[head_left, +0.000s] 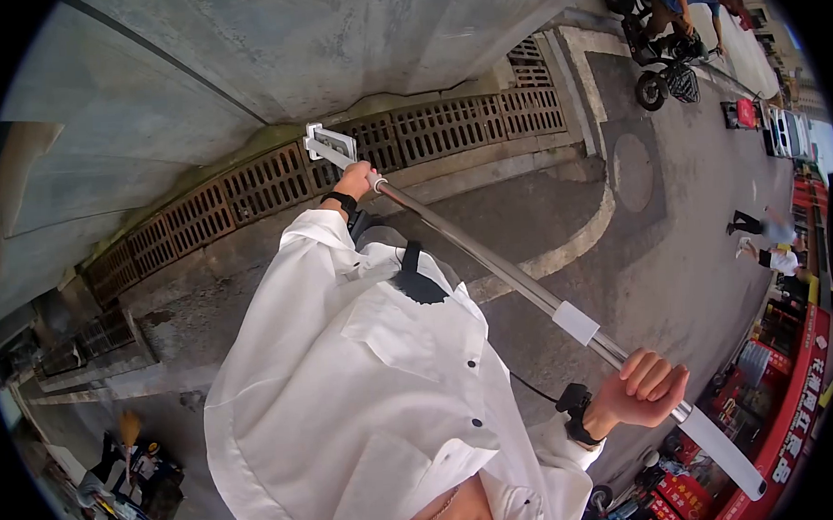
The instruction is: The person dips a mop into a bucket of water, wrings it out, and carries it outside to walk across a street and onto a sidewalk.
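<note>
Both my hands grip a long metal pole [502,265] that runs diagonally across my white shirt [367,385]. My left hand [356,180], with a black wristband, is closed on the pole close to its far end, just below a flat white-grey tool head [328,144]. My right hand [645,389], wearing a black watch, is closed on the pole near its white-sleeved near end [723,446]. A band of white tape [575,322] wraps the pole between my hands.
A long rusty drain grate [271,183] runs along a concrete wall [283,41]. A curved curb [575,237] borders the asphalt. A person bends over a scooter [665,63] at top right. Other people [773,241] walk at right, near red shop signs [801,409].
</note>
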`<action>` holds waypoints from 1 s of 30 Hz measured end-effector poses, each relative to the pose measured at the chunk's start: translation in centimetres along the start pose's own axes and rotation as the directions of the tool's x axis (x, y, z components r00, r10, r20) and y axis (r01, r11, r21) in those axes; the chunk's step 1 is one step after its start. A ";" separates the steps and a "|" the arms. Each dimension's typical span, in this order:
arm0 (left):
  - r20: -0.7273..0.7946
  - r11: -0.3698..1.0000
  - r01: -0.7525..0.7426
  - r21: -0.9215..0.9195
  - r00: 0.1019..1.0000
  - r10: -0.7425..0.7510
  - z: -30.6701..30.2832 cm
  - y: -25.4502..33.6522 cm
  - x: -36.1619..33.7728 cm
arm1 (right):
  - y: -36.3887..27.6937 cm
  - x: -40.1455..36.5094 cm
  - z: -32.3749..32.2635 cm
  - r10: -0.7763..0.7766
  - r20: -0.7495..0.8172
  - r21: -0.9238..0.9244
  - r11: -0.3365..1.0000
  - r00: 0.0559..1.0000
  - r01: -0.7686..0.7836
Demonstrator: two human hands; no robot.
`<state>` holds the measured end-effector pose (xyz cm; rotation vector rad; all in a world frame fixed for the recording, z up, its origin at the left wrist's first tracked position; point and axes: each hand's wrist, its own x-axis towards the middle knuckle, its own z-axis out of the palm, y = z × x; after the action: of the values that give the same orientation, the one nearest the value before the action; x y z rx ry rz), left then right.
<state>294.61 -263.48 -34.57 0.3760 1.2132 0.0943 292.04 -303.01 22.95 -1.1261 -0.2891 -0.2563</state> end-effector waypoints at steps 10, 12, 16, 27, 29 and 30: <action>0.093 0.999 0.050 -0.021 0.994 -0.048 -0.5 -0.5 4.7 | -2.3 0.4 -0.1 -0.049 -0.058 -0.007 0.999 0.997 0.049; 0.096 0.997 0.053 -0.049 0.994 -0.048 0.5 -0.5 3.6 | -2.7 0.3 -0.3 -0.061 -0.058 -0.008 0.998 0.996 0.061; 0.093 0.997 0.080 -0.021 0.993 -0.077 1.4 -1.3 2.0 | -3.1 0.2 -0.2 -0.056 0.004 0.017 0.998 0.998 0.056; 0.044 0.969 0.178 0.170 0.981 -0.188 7.3 -6.8 -10.1 | 5.1 -5.0 2.1 -0.088 0.078 -0.132 0.986 0.993 0.098; 0.019 0.965 0.181 0.190 0.982 -0.188 9.1 -7.8 -13.4 | 5.3 -5.5 1.7 -0.123 0.017 -0.074 0.990 0.992 0.124; 0.013 0.957 0.199 0.210 0.978 -0.206 9.7 -8.4 -14.0 | 5.5 -5.7 1.5 -0.123 -0.029 -0.081 0.989 0.992 0.120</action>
<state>297.59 -277.32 -21.96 0.4313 1.2243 -0.2178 288.48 -299.14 16.91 -1.1829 -0.3201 -0.3975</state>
